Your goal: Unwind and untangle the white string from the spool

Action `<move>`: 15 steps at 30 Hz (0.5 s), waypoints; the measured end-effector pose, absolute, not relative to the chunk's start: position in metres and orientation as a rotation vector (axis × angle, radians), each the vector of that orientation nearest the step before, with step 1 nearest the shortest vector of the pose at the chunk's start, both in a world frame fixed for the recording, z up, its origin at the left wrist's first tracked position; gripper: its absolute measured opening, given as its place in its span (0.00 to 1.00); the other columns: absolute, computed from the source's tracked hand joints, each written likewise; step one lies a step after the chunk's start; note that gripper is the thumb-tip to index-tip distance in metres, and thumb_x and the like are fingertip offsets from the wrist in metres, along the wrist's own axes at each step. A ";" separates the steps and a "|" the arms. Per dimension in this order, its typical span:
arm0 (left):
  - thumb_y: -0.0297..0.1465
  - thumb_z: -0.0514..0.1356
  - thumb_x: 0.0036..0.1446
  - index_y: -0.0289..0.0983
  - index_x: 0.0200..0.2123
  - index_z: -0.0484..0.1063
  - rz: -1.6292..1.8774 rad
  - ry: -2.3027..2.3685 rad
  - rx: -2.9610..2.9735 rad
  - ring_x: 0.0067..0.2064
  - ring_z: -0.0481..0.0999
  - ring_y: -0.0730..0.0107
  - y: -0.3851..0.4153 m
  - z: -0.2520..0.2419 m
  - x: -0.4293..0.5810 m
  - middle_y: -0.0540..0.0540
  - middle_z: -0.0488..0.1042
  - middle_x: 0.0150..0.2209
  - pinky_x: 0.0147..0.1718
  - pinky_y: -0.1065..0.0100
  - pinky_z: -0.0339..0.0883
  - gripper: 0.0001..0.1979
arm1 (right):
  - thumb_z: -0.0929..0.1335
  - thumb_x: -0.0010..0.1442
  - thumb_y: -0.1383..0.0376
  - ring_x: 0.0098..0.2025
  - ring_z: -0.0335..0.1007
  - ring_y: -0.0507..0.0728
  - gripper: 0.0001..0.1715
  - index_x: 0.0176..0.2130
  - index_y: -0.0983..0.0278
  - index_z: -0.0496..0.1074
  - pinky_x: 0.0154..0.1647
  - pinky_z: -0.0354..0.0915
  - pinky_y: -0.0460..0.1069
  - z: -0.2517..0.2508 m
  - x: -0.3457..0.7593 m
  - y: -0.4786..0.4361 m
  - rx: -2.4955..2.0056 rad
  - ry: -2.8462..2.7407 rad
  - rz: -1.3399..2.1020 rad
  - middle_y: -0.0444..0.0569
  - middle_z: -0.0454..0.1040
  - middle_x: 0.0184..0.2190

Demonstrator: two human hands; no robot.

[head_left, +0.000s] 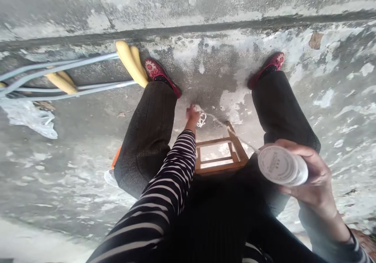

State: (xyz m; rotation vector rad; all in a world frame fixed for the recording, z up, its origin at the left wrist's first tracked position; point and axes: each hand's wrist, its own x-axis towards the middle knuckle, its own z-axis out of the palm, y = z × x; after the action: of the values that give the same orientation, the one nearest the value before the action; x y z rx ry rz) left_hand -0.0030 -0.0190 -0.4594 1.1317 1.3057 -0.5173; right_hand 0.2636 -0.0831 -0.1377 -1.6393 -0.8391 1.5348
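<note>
My left hand (pixel 192 115) reaches down between my knees, its fingers closed on a pale string (pixel 210 116), somewhat blurred. A small white tangle (pixel 201 120) of it hangs beside the fingers. From there the string runs slantwise to the right, across the wooden frame, to my right hand (pixel 315 173). That hand is wrapped around a white cup-shaped cylinder (pixel 277 164), tilted so its round end with faint print faces up. Whether the string is wound on the cylinder or only passes by its rim, I cannot tell.
A wooden stool-like frame (pixel 216 141) stands between my legs. Pale blue tubes (pixel 88 61) with yellow grips (pixel 131 63) lie at left, near a clear plastic bag (pixel 31 118). My red shoes (pixel 158 73) rest on worn concrete, with a dry leaf (pixel 315 40) at upper right.
</note>
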 end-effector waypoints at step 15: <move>0.27 0.61 0.68 0.40 0.64 0.74 0.378 0.633 1.845 0.66 0.74 0.57 0.015 -0.204 0.091 0.41 0.78 0.62 0.70 0.50 0.61 0.22 | 0.84 0.42 0.75 0.52 0.79 0.60 0.38 0.52 0.58 0.83 0.57 0.78 0.55 -0.045 0.265 -0.112 -1.583 -0.913 1.120 0.47 0.81 0.53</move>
State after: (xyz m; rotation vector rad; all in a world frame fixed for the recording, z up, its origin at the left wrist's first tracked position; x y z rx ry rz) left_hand 0.0907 0.0153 -0.2044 1.8453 0.6325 0.3776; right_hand 0.2654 -0.1120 -0.0455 -1.5832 -0.9127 1.1204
